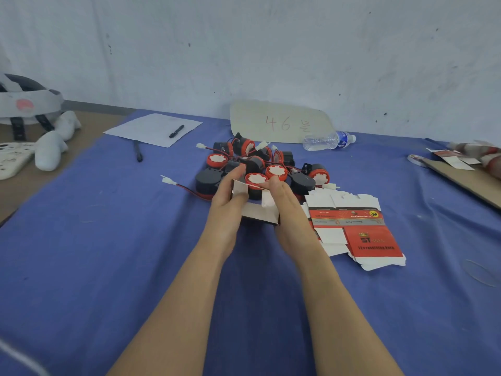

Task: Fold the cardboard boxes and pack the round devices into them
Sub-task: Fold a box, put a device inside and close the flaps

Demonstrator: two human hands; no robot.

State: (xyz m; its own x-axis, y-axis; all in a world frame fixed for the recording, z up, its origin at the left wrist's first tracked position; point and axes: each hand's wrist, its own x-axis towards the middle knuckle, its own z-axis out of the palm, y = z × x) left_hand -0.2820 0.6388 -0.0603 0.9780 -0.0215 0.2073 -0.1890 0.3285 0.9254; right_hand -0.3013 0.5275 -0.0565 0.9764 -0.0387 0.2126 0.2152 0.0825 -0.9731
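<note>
One half-folded white cardboard box, flaps open

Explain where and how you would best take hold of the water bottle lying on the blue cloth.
Likely take the water bottle round its clear mid-body, grip coming from above across its width: it lies on its side, cap pointing right.

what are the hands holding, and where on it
One partly folded cardboard box: the left hand grips its left side, the right hand its right side, near the open flaps.

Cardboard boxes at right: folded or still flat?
Still flat: the cardboard boxes lie in an unfolded stack on the blue cloth.
</note>
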